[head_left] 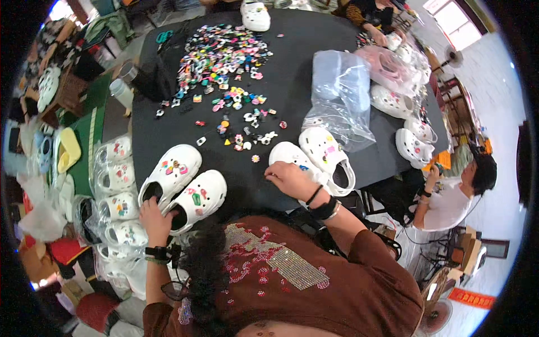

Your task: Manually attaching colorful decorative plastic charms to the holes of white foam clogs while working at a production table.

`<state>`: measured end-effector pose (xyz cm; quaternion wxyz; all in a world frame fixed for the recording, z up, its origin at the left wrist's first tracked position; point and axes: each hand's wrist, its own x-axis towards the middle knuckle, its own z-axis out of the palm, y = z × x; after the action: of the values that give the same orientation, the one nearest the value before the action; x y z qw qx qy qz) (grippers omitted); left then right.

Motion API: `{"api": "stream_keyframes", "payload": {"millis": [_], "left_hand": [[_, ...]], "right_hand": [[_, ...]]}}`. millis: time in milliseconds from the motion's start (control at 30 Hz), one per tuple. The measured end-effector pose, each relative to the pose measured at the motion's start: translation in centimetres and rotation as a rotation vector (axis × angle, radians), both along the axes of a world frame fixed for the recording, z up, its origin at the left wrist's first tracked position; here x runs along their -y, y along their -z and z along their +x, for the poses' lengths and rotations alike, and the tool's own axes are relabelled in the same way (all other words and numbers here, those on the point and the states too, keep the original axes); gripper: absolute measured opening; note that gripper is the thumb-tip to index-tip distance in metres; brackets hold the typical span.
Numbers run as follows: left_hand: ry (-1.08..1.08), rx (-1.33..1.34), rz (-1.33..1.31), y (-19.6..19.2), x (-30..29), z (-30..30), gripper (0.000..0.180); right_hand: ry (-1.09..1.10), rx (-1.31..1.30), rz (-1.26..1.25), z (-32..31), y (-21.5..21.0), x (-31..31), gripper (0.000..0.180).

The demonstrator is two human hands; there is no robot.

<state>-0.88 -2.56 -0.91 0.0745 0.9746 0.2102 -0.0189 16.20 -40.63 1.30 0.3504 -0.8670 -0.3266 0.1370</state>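
On the near left of the table lies a pair of white clogs: the left clog (178, 168) and the right clog (199, 196), both with colourful charms on their toes. My left hand (156, 220) grips them at the heel openings, where their sides meet. A second pair sits to the right, toes pointing away: one clog (287, 153) with a blue charm, and one (323, 147) with several charms. Over the heel of the blue-charmed clog, my right hand (295, 181) is closed in a pinch; what its fingertips hold, if anything, is too small to make out.
Loose charms (224, 59) are heaped across the far left of the black table (292, 73). A clear plastic bag (339, 92) lies beyond the right pair. Wrapped clogs (118, 174) are stacked at left. Co-workers' hands (377, 36) are at the far right; another person (449, 196) sits right.
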Motion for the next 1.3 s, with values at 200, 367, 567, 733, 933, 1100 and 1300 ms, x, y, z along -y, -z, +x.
{"api": "stream_keyframes", "payload": {"millis": [200, 367, 567, 733, 933, 1100, 1300], "left_hand": [[0.164, 0.034, -0.002, 1.2, -0.9, 0.9, 0.030], [0.094, 0.325, 0.001, 0.5, -1.1, -1.3, 0.025], [-0.091, 0.348, -0.089, -2.2, -3.8, -0.2, 0.017], [-0.370, 0.432, -0.048, -3.5, -10.3, -2.2, 0.015], [-0.596, 0.430, 0.057, -3.6, -21.8, -0.8, 0.026], [-0.815, 0.377, 0.025, -4.2, -31.4, 3.2, 0.030], [-1.014, 0.471, 0.035, -3.6, -42.1, 8.0, 0.029]], "right_hand": [[0.612, 0.119, 0.025, 2.1, -6.1, 10.1, 0.010], [0.225, -0.043, -0.472, 1.5, -6.0, 15.1, 0.038], [0.256, -0.152, -0.345, -1.2, 2.4, 17.4, 0.058], [0.351, -0.214, -0.204, -1.4, 5.8, 19.1, 0.056], [0.305, -0.194, -0.453, -0.4, 8.2, 24.2, 0.060], [0.315, -0.252, -0.550, -0.7, 9.4, 26.1, 0.067], [0.357, -0.157, -0.662, -2.6, 5.9, 21.1, 0.069]]}}
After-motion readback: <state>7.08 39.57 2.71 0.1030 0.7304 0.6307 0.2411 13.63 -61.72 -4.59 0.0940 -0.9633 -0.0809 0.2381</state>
